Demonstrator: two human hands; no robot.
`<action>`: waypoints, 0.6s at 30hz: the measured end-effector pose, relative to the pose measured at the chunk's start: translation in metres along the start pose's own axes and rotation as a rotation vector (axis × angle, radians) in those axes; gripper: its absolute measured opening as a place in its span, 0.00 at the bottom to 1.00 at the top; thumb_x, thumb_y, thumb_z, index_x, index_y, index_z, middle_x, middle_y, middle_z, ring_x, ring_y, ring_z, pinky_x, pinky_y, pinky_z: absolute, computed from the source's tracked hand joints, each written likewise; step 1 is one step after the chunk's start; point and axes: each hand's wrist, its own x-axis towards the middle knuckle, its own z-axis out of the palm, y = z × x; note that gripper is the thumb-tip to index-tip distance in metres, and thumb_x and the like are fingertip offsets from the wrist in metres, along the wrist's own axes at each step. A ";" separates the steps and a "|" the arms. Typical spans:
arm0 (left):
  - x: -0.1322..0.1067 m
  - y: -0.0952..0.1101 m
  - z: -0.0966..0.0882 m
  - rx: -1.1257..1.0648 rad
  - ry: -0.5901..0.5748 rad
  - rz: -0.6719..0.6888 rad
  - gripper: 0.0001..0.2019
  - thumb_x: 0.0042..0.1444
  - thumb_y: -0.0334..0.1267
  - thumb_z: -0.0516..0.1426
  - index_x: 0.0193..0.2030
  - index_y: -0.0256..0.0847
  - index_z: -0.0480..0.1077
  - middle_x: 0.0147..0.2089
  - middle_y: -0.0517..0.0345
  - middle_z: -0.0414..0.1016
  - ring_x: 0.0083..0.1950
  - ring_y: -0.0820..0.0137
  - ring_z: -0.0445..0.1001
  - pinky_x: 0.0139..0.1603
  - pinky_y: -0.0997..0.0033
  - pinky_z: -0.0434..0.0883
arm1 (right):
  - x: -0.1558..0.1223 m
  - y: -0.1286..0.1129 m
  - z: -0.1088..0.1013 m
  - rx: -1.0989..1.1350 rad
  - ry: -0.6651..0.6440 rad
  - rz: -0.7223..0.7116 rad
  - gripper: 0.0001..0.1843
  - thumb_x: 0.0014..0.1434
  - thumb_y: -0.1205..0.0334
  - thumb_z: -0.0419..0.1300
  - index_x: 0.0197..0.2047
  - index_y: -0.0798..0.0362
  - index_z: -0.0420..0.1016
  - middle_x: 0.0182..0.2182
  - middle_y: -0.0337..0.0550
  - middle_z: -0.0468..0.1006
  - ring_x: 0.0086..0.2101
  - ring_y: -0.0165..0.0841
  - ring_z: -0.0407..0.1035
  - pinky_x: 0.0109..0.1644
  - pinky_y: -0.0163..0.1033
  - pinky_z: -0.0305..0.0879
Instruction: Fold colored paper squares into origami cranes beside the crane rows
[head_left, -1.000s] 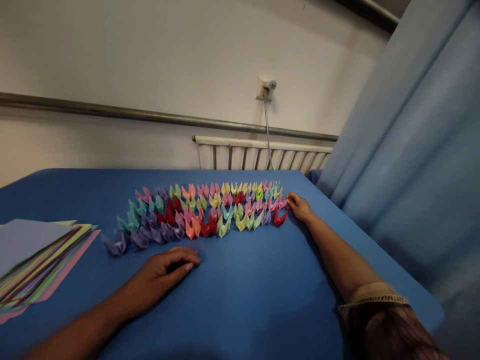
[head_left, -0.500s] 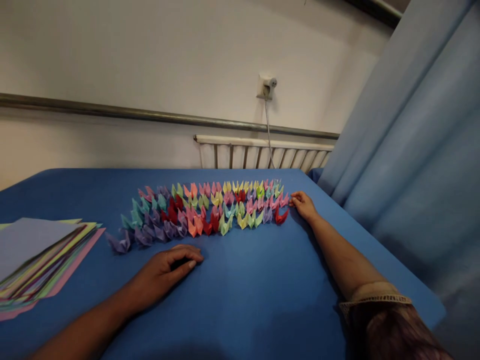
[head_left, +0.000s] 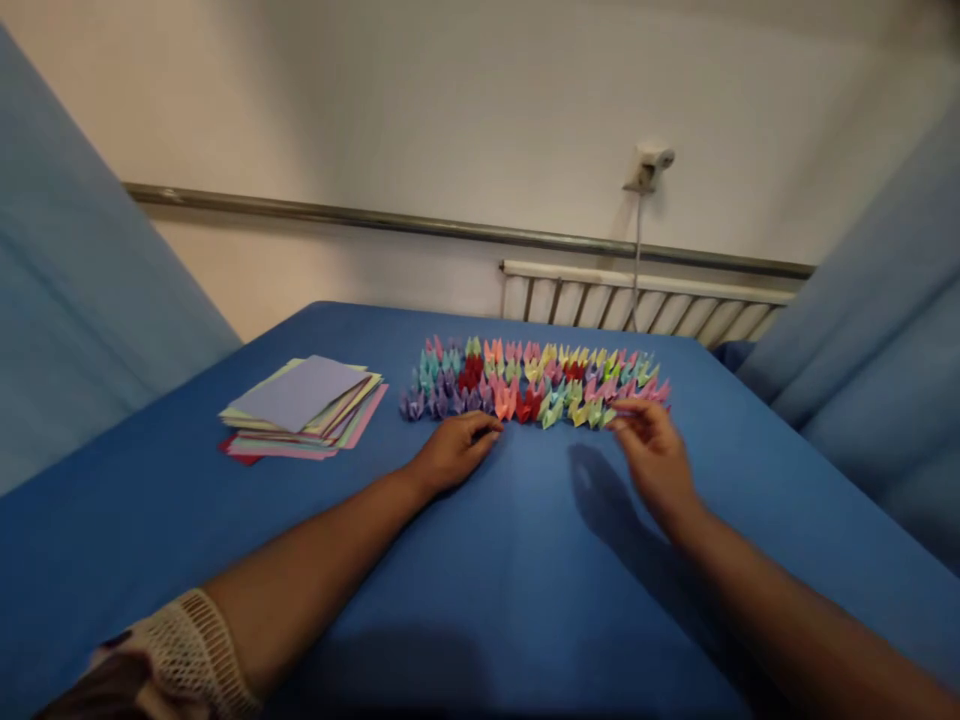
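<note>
Several rows of small folded paper cranes (head_left: 529,405) in many colours stand close together on a blue surface (head_left: 480,570). My left hand (head_left: 456,450) rests on this surface just in front of the orange and red cranes. Its fingers are loosely curled, the thumb lies a little apart, and nothing shows in it. Raised above the surface, my right hand (head_left: 654,455) casts a shadow to its left. Thumb and index finger point at the front row near the pale green cranes, with a gap between them and nothing visible there. The hand hides some cranes at the right end.
To the left lies a stack of coloured paper sheets (head_left: 307,395), lavender on top. Behind the surface are a wall rail (head_left: 465,232), a radiator (head_left: 600,300) and a socket with a plugged-in cord (head_left: 643,170). Blue curtains (head_left: 892,380) hang on both sides.
My view has swung left, bringing the whole paper stack and the left curtain into sight. My right hand has left the right end of the rows, moving left and nearer, raised off the surface.
</note>
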 end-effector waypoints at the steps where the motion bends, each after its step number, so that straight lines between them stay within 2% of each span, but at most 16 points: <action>1: -0.002 0.001 -0.012 0.051 0.037 -0.031 0.16 0.63 0.38 0.48 0.47 0.39 0.75 0.47 0.57 0.78 0.49 0.68 0.75 0.51 0.71 0.68 | -0.019 -0.006 0.022 0.021 -0.086 -0.004 0.10 0.55 0.60 0.60 0.43 0.46 0.70 0.33 0.40 0.74 0.31 0.35 0.69 0.36 0.41 0.68; 3: -0.007 -0.005 -0.041 0.130 0.130 -0.120 0.17 0.64 0.41 0.49 0.49 0.36 0.74 0.50 0.51 0.77 0.52 0.65 0.73 0.53 0.68 0.67 | -0.049 -0.010 0.061 0.054 -0.309 0.007 0.09 0.56 0.62 0.57 0.42 0.47 0.70 0.35 0.40 0.74 0.31 0.33 0.69 0.34 0.38 0.67; 5: -0.017 -0.021 -0.075 0.217 0.251 -0.255 0.20 0.64 0.42 0.48 0.54 0.31 0.71 0.53 0.44 0.75 0.53 0.60 0.73 0.56 0.62 0.65 | -0.065 -0.005 0.087 0.021 -0.463 0.007 0.11 0.56 0.66 0.55 0.43 0.49 0.70 0.38 0.41 0.74 0.32 0.31 0.69 0.35 0.37 0.67; 7: -0.030 -0.044 -0.106 0.301 0.371 -0.416 0.24 0.62 0.44 0.51 0.55 0.24 0.69 0.56 0.31 0.71 0.58 0.48 0.69 0.58 0.50 0.63 | -0.069 0.003 0.097 -0.038 -0.564 -0.028 0.11 0.55 0.69 0.55 0.42 0.50 0.71 0.38 0.41 0.73 0.33 0.31 0.69 0.38 0.38 0.67; 8: -0.037 -0.057 -0.118 0.348 0.405 -0.511 0.26 0.60 0.46 0.54 0.55 0.23 0.68 0.57 0.28 0.70 0.59 0.43 0.67 0.58 0.47 0.62 | -0.068 0.006 0.096 -0.060 -0.596 -0.035 0.12 0.55 0.70 0.54 0.42 0.50 0.71 0.36 0.40 0.73 0.34 0.31 0.69 0.39 0.38 0.67; 9: -0.044 -0.069 -0.128 0.433 0.376 -0.675 0.29 0.58 0.50 0.55 0.56 0.25 0.68 0.58 0.32 0.70 0.59 0.43 0.67 0.57 0.50 0.63 | -0.066 0.008 0.093 -0.083 -0.622 -0.047 0.12 0.55 0.70 0.54 0.42 0.50 0.72 0.34 0.39 0.73 0.34 0.31 0.69 0.39 0.38 0.67; 10: -0.050 -0.079 -0.135 0.471 0.290 -0.797 0.32 0.57 0.54 0.55 0.59 0.27 0.66 0.59 0.36 0.70 0.59 0.43 0.68 0.55 0.53 0.65 | -0.064 0.009 0.089 -0.102 -0.646 -0.067 0.12 0.56 0.71 0.54 0.42 0.50 0.72 0.33 0.39 0.73 0.34 0.31 0.68 0.39 0.37 0.67; 12: -0.058 -0.094 -0.141 0.455 0.214 -0.846 0.37 0.57 0.59 0.52 0.60 0.27 0.65 0.57 0.41 0.72 0.56 0.43 0.70 0.51 0.56 0.66 | -0.061 0.008 0.079 -0.136 -0.690 -0.126 0.11 0.56 0.72 0.54 0.41 0.50 0.72 0.33 0.39 0.72 0.34 0.31 0.68 0.40 0.37 0.66; 13: -0.059 -0.099 -0.141 0.460 0.139 -0.861 0.37 0.59 0.60 0.50 0.62 0.28 0.63 0.58 0.41 0.71 0.56 0.45 0.69 0.51 0.57 0.66 | -0.060 0.005 0.075 -0.151 -0.711 -0.156 0.11 0.56 0.73 0.54 0.40 0.50 0.72 0.34 0.39 0.72 0.34 0.31 0.68 0.40 0.38 0.66; 18: -0.052 -0.100 -0.136 0.478 0.093 -0.867 0.34 0.59 0.60 0.50 0.60 0.33 0.66 0.58 0.38 0.70 0.56 0.48 0.69 0.50 0.55 0.65 | -0.057 -0.003 0.071 -0.194 -0.769 -0.219 0.11 0.57 0.74 0.56 0.39 0.49 0.72 0.35 0.39 0.72 0.36 0.31 0.68 0.43 0.38 0.66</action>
